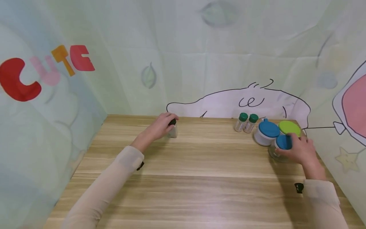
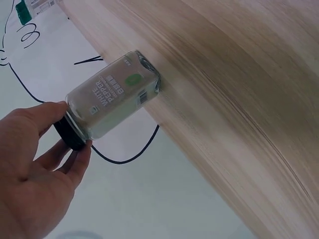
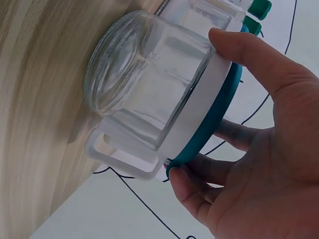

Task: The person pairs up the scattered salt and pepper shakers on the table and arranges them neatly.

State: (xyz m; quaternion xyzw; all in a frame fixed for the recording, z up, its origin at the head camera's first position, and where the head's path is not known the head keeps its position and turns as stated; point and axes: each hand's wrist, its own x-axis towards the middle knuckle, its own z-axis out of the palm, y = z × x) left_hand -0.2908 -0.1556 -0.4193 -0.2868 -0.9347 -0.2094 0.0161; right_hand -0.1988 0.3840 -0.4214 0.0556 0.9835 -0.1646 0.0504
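By its black cap my left hand (image 1: 160, 127) holds a clear glass white pepper bottle (image 2: 117, 94) near the table's back edge; thumb and fingers pinch the cap from both sides. The bottle (image 1: 173, 132) is upright in the head view, its base at the tabletop. Far to the right, my right hand (image 1: 303, 150) grips the blue lid of a clear glass jar (image 3: 149, 74), thumb on one side and fingers on the other. Some of that blue lid (image 1: 284, 142) is covered by the hand. A translucent handle (image 3: 124, 159) shows beside the jar.
Behind the gripped jar stand another blue-lidded jar (image 1: 266, 135) and a jar with a green lid (image 1: 289, 128). Two green-capped spice bottles, one left (image 1: 240, 122) and one right (image 1: 250, 124), stand left of them. A printed curtain (image 1: 183, 63) borders the wooden table (image 1: 200, 190).
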